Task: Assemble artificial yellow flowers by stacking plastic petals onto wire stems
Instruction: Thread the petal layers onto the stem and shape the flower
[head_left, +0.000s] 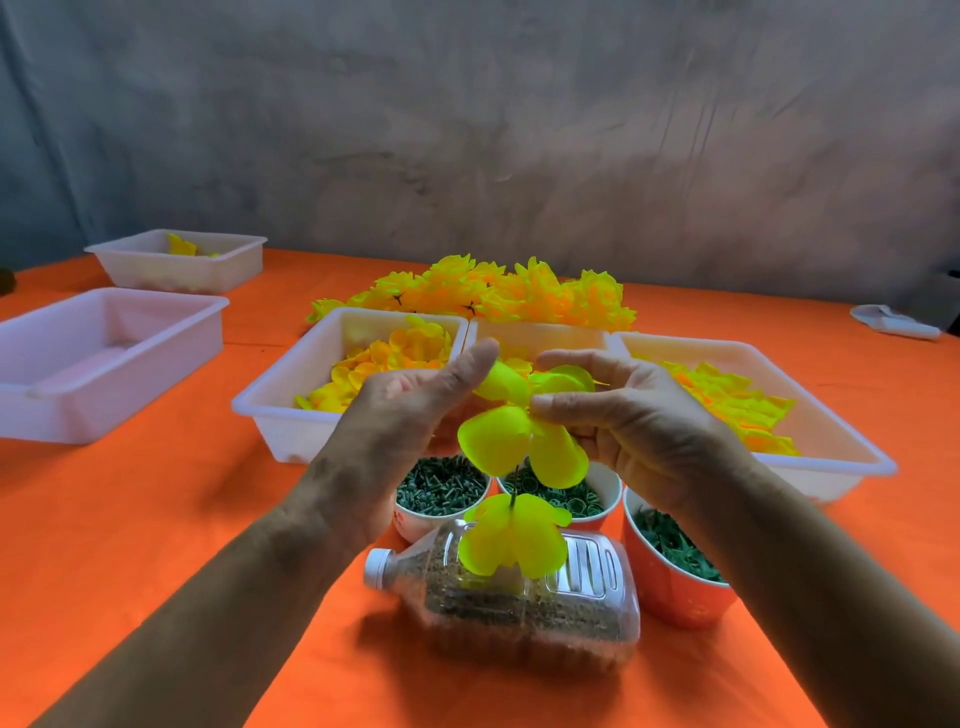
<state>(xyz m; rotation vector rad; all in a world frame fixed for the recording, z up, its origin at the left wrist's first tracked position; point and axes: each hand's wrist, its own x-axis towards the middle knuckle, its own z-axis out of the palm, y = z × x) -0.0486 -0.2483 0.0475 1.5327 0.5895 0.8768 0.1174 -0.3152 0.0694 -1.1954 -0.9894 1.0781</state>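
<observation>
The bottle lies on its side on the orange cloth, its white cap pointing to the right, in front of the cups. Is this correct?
Not quite. The head view shows the bottle on its side on the orange cloth, in front of the cups, but its white cap points to the left, not the right.

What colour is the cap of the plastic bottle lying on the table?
White; the cap of the bottle shows best in the head view.

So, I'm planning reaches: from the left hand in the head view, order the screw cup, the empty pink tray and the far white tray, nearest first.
From the left hand:
1. Screw cup, just below it.
2. Empty pink tray, to its left.
3. Far white tray, back left.
</observation>
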